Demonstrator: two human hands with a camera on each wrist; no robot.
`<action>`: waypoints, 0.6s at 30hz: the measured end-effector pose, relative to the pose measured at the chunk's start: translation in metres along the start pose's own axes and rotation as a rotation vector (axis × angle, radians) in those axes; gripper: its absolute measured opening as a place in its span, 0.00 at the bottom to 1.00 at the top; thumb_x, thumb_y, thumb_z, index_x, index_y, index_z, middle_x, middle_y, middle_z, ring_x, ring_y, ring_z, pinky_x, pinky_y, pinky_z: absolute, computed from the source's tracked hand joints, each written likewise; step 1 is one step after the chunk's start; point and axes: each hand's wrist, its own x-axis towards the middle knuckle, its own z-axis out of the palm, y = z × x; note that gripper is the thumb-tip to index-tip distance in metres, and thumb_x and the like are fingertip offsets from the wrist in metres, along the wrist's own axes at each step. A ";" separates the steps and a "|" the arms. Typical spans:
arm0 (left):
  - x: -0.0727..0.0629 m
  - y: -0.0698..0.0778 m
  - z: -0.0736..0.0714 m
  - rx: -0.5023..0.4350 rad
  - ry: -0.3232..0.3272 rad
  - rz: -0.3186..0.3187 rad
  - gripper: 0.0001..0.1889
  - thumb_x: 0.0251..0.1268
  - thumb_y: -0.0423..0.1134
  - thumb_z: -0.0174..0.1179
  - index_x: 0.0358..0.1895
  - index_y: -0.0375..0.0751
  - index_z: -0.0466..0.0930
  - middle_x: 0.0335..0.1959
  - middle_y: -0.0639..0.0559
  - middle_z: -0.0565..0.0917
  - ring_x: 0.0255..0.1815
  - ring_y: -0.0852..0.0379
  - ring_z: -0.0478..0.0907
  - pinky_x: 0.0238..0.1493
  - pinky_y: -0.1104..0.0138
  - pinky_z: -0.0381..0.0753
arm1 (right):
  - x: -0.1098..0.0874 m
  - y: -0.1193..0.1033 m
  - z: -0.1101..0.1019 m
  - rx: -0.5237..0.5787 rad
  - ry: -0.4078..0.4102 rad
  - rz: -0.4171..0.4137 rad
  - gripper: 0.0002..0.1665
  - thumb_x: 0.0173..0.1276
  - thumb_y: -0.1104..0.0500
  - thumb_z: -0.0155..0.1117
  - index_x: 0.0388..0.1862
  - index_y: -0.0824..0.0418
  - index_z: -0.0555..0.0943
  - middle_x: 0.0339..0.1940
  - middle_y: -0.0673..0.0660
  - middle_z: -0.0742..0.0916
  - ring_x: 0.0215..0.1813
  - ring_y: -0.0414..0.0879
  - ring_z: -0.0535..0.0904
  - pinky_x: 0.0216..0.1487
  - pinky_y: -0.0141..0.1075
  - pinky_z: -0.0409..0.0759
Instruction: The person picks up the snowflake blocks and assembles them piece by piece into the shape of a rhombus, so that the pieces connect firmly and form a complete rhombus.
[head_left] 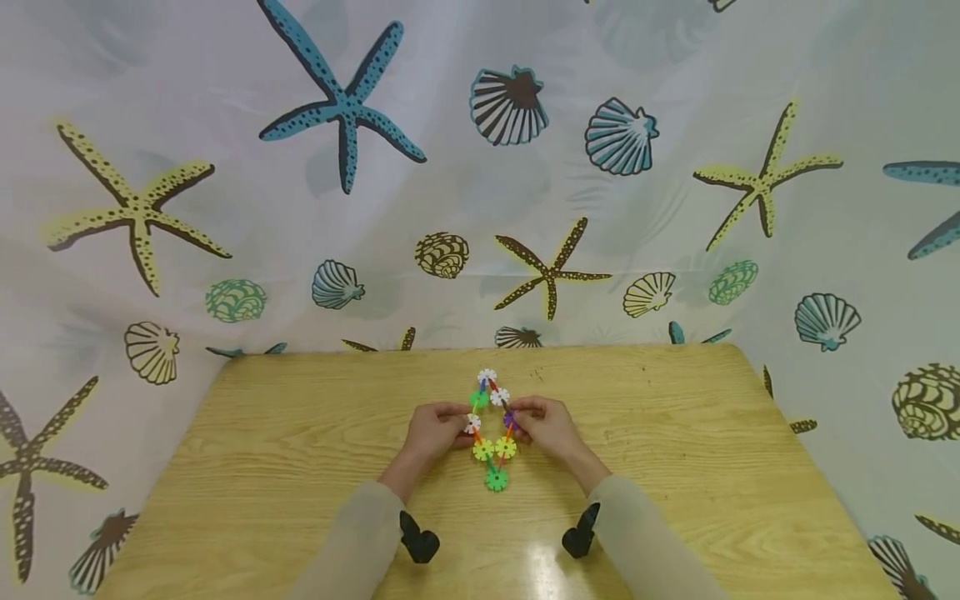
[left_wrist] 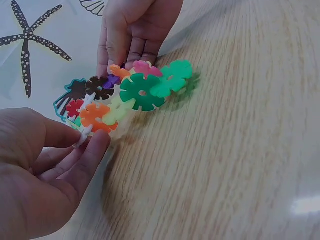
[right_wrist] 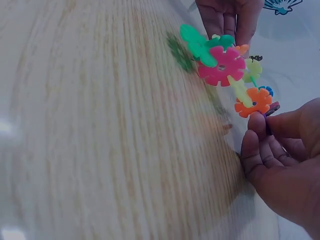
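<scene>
A closed chain of slotted plastic discs (head_left: 483, 450), interlocked in a pointed loop, is held just over the table by both hands. My left hand (head_left: 433, 429) pinches a white disc (left_wrist: 83, 136) on the loop's left side between thumb and fingers. On the opposite side, my right hand (head_left: 551, 425) pinches a purple disc (head_left: 510, 420), mostly covered by the fingertips in the right wrist view. A green disc (head_left: 497, 479) forms the near point, and another white disc (head_left: 487, 377) the far one. Orange discs (left_wrist: 95, 116) and a pink disc (right_wrist: 221, 66) stand edge-on between others.
The wooden table (head_left: 300, 450) extends around both hands, its far edge meeting a white cloth (head_left: 450, 192) printed with starfish and shells. Black wrist mounts (head_left: 420, 540) stick out from both sleeves. Light glares off the table's near part.
</scene>
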 end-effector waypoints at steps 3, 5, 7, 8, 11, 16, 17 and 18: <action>0.002 -0.002 0.001 0.009 0.009 0.004 0.15 0.75 0.24 0.56 0.59 0.27 0.84 0.52 0.28 0.86 0.38 0.45 0.91 0.45 0.57 0.93 | 0.001 0.001 0.000 -0.022 -0.005 -0.016 0.14 0.78 0.70 0.60 0.59 0.72 0.84 0.43 0.67 0.90 0.31 0.41 0.83 0.35 0.33 0.85; 0.004 -0.004 0.001 0.026 0.013 0.013 0.15 0.73 0.24 0.58 0.59 0.28 0.85 0.47 0.30 0.87 0.35 0.49 0.91 0.42 0.59 0.93 | 0.000 0.000 0.000 -0.046 -0.007 -0.024 0.15 0.78 0.71 0.60 0.58 0.73 0.84 0.42 0.67 0.90 0.31 0.41 0.84 0.34 0.33 0.85; 0.005 -0.005 0.002 0.054 0.015 0.029 0.14 0.73 0.24 0.59 0.58 0.28 0.85 0.44 0.32 0.88 0.32 0.51 0.90 0.40 0.60 0.93 | -0.001 -0.001 0.000 -0.081 -0.009 -0.032 0.15 0.77 0.71 0.60 0.58 0.73 0.84 0.41 0.66 0.90 0.32 0.42 0.84 0.33 0.33 0.85; 0.005 -0.006 0.002 0.071 0.015 0.039 0.14 0.73 0.24 0.59 0.58 0.28 0.85 0.43 0.32 0.88 0.31 0.52 0.90 0.39 0.60 0.93 | -0.002 -0.001 0.000 -0.097 -0.010 -0.032 0.14 0.77 0.70 0.60 0.58 0.73 0.84 0.40 0.66 0.90 0.32 0.43 0.84 0.32 0.33 0.85; 0.005 -0.007 0.002 0.110 0.015 0.066 0.14 0.74 0.24 0.59 0.58 0.27 0.84 0.45 0.32 0.88 0.32 0.52 0.89 0.37 0.61 0.93 | -0.003 -0.002 0.000 -0.145 -0.015 -0.032 0.14 0.77 0.70 0.61 0.57 0.72 0.85 0.39 0.65 0.90 0.32 0.43 0.85 0.31 0.32 0.84; 0.006 -0.009 0.002 0.125 0.016 0.095 0.14 0.73 0.22 0.59 0.57 0.26 0.84 0.46 0.31 0.87 0.33 0.51 0.89 0.36 0.61 0.92 | -0.003 -0.004 0.001 -0.182 -0.028 -0.036 0.14 0.77 0.70 0.61 0.57 0.73 0.85 0.40 0.65 0.90 0.31 0.44 0.85 0.31 0.33 0.83; 0.006 -0.010 0.002 0.129 0.019 0.097 0.14 0.72 0.22 0.59 0.57 0.26 0.84 0.45 0.31 0.87 0.33 0.51 0.89 0.35 0.61 0.92 | -0.003 -0.005 0.001 -0.183 -0.027 -0.037 0.14 0.77 0.70 0.61 0.56 0.73 0.85 0.40 0.65 0.90 0.31 0.44 0.85 0.31 0.33 0.82; 0.006 -0.010 0.002 0.133 0.020 0.102 0.14 0.72 0.22 0.59 0.57 0.27 0.84 0.44 0.31 0.87 0.32 0.51 0.89 0.35 0.61 0.92 | -0.003 -0.005 0.000 -0.183 -0.028 -0.036 0.14 0.77 0.70 0.61 0.56 0.73 0.85 0.41 0.65 0.90 0.31 0.44 0.85 0.31 0.33 0.82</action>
